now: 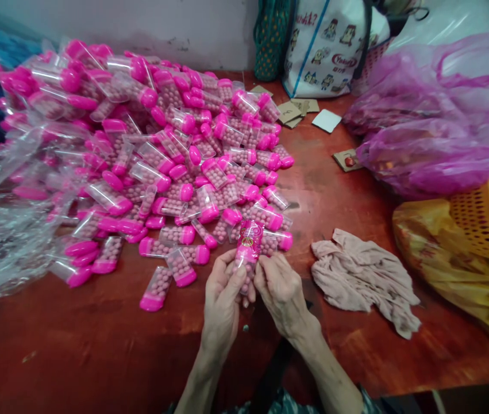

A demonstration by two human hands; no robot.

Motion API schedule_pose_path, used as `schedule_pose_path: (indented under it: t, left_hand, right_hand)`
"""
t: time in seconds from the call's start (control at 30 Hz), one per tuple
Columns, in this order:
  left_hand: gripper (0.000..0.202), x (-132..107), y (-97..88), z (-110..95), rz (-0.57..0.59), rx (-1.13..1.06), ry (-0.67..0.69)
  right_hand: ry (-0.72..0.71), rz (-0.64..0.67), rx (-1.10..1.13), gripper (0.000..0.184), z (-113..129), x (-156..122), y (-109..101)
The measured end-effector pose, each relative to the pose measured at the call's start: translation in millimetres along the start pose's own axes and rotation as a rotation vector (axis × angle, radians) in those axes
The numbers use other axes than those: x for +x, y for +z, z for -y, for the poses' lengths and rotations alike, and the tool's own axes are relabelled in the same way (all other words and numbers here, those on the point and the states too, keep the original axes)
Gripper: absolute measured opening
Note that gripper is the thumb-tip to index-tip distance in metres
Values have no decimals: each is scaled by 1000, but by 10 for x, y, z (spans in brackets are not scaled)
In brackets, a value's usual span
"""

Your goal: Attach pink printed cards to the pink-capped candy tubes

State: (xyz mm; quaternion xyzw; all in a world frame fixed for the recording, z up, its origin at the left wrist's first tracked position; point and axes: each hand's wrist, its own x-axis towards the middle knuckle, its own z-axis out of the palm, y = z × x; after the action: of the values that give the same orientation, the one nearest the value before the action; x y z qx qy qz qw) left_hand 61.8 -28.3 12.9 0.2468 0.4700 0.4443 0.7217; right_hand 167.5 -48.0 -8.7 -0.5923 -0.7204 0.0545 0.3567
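Note:
My left hand (223,293) is closed around a small clear container of pink balls (246,265), with the thumb lying across its front. The container is held tilted up, and its upper end shows a shiny pink printed sleeve (250,238). My right hand (282,290) has its fingers pinched together against the container's right edge; the exact grip is partly hidden. Just beyond both hands spreads a large heap of similar pink-capped containers (179,161). A single container (157,288) lies on the red table (110,351) left of my hands.
A crumpled pinkish cloth (362,279) lies to the right. Beyond it are a yellow basket (472,215), a yellow plastic bag (438,247) and pink plastic bags (434,126). Cardboard pieces (291,113) and a white printed bag (328,49) are at the back. Clear plastic (15,241) covers the left.

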Motion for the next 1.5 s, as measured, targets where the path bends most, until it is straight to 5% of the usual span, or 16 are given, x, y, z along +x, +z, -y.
schedule_pose_path:
  t: [0.4, 0.7, 0.9, 0.97, 1.07, 1.23, 1.37, 1.5]
  left_hand:
    - [29, -37, -16, 85, -68, 85, 156]
    - [30, -16, -36, 44, -138, -29, 68]
    - [30, 2, -59, 62, -153, 170, 207]
    - [28, 16, -76, 65, -148, 210, 247]
    - [23, 20, -96, 67, -65, 205, 246]
    - [19, -57, -17, 87, 64, 263, 162]
    - [27, -153, 70, 98, 120, 260, 125]
    - [31, -231, 67, 90, 130, 210, 129]
  right_hand:
    - [-56, 14, -36, 23, 22, -37, 83]
    - [-64, -24, 44, 24, 66, -39, 149]
    - [-28, -71, 82, 20, 111, -58, 169]
    - [91, -28, 176, 19, 121, -69, 132]
    - [459, 16, 478, 15, 128, -37, 26]
    - [905, -134, 1050, 21, 157, 115, -90]
    - [1056, -171, 1349, 28, 223, 131, -54]
    - [1106, -149, 1333, 30, 311, 46, -16]
